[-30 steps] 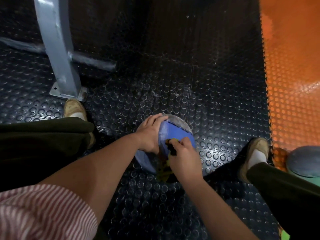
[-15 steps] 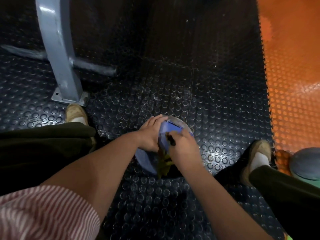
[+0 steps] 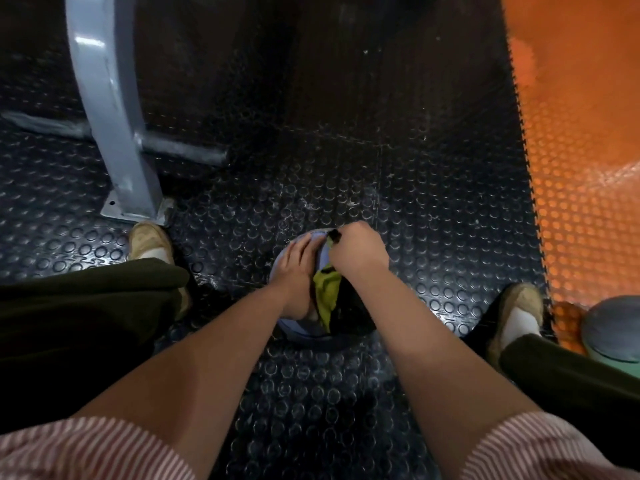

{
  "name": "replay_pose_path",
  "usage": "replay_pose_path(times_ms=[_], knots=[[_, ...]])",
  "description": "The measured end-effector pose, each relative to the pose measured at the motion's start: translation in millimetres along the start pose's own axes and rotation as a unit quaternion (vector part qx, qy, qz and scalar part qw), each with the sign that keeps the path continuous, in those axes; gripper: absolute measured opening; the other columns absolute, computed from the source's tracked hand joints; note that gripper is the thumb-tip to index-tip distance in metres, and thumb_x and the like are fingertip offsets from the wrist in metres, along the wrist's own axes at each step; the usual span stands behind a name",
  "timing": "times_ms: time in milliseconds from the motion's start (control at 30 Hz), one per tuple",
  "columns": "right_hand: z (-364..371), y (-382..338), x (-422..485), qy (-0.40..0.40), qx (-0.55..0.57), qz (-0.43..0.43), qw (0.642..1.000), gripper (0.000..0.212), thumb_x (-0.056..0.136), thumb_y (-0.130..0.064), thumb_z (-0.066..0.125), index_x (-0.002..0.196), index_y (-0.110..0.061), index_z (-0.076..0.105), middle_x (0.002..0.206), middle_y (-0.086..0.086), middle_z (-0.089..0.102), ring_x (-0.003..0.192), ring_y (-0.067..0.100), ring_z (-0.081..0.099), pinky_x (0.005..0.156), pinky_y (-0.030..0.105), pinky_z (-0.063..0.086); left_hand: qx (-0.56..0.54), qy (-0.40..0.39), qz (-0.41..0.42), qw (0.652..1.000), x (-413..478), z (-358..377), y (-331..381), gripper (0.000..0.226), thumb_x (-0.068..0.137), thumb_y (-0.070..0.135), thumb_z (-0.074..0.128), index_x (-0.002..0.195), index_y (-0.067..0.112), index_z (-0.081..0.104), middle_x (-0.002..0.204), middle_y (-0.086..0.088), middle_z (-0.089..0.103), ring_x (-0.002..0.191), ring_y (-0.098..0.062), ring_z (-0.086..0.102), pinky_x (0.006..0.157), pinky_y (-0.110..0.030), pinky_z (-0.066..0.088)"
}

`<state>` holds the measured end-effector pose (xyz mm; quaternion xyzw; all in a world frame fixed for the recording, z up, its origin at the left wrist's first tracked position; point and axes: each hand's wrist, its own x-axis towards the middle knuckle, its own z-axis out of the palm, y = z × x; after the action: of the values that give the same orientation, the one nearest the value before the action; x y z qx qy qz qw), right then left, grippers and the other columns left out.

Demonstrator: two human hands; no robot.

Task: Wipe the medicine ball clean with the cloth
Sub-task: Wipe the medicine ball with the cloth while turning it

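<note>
the medicine ball (image 3: 300, 331) sits on the black studded floor mat (image 3: 433, 220) between the person's feet, mostly hidden under both hands. the left hand (image 3: 297, 263) lies on the ball's left side with fingers fairly straight and pressed flat, its grip wide and holding nothing. the right hand (image 3: 358, 249) is on the far top of the ball, its grip curled tight round the cloth (image 3: 327, 289); a dark end of the cloth pokes out above the fist, and a yellow-green part hangs down over the near side of the ball between the two wrists. a tan shoe (image 3: 149, 239) stands to the left, just beside the base plate of a grey metal post (image 3: 109, 116), and another shoe (image 3: 519, 308) stands to the right. an orange studded mat (image 3: 575, 174) borders the black one on the right, and a second grey ball (image 3: 614, 327) rests at its near edge. striped sleeves (image 3: 86, 448) fill the bottom corners.
</note>
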<state>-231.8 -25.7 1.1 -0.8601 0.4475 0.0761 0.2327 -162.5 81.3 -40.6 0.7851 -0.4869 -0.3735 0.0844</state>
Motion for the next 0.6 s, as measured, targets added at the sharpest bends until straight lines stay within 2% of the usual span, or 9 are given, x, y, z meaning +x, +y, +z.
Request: replay_pose_path(times_ms=[167,233,300,400,500,600], knots=[[13.8,22.3,-42.1,0.052,-0.019,-0.052,0.997,0.036,0.092,-0.006,0.043,0.124,-0.012,0.057,0.120,0.013,0.047,0.108,0.033,0.045,0.079,0.034,0.040,-0.041,-0.010,-0.021,0.999,12.4,-7.9,-5.9,0.127,0.068,0.027,0.082,0.152,0.026,-0.014,0.159,0.004,-0.016,0.147,-0.018,-0.016,0.122,-0.034,0.000],[24.2,35.0,-73.3,0.066,0.002,-0.088,0.994,0.037,0.084,-0.002,0.052,0.119,-0.013,0.060,0.106,0.012,0.050,0.096,0.034,0.050,0.064,0.034,0.040,-0.050,-0.029,-0.018,0.998,10.8,-10.8,-2.6,0.131,0.066,0.024,0.085,0.152,0.028,-0.013,0.158,0.007,-0.017,0.147,-0.019,-0.015,0.122,-0.037,0.003],[30.9,44.4,-87.9,0.060,0.037,-0.091,0.993,0.036,0.075,0.003,0.058,0.108,-0.010,0.067,0.090,0.011,0.050,0.078,0.033,0.052,0.052,0.028,0.032,-0.044,-0.032,-0.013,0.998,6.1,-10.5,1.5,0.133,0.066,0.025,0.087,0.152,0.029,-0.014,0.158,0.009,-0.019,0.147,-0.020,-0.017,0.122,-0.039,0.003],[22.4,41.4,-69.8,0.042,0.016,-0.061,0.997,0.028,0.086,-0.006,0.050,0.109,-0.011,0.065,0.100,0.009,0.050,0.082,0.029,0.049,0.056,0.029,0.032,-0.029,-0.022,-0.007,0.999,0.4,-2.2,5.2,0.128,0.071,0.023,0.083,0.151,0.027,-0.017,0.158,0.004,-0.022,0.146,-0.022,-0.020,0.120,-0.036,-0.003],[6.1,25.4,-36.0,0.030,-0.004,-0.057,0.998,0.026,0.090,-0.008,0.046,0.107,-0.010,0.066,0.112,0.013,0.053,0.092,0.030,0.055,0.066,0.027,0.034,0.001,-0.004,0.014,1.000,-3.4,4.8,3.9,0.123,0.075,0.034,0.079,0.152,0.021,-0.016,0.159,-0.001,-0.020,0.146,-0.022,-0.021,0.118,-0.034,-0.008],[4.5,13.2,-21.8,0.028,-0.014,-0.053,0.998,0.028,0.091,-0.008,0.045,0.112,-0.008,0.064,0.117,0.015,0.052,0.098,0.031,0.055,0.070,0.026,0.032,-0.028,0.000,0.012,1.000,-0.4,0.0,-1.0,0.119,0.076,0.033,0.078,0.152,0.023,-0.012,0.160,-0.001,-0.015,0.147,-0.020,-0.019,0.120,-0.035,-0.007]])
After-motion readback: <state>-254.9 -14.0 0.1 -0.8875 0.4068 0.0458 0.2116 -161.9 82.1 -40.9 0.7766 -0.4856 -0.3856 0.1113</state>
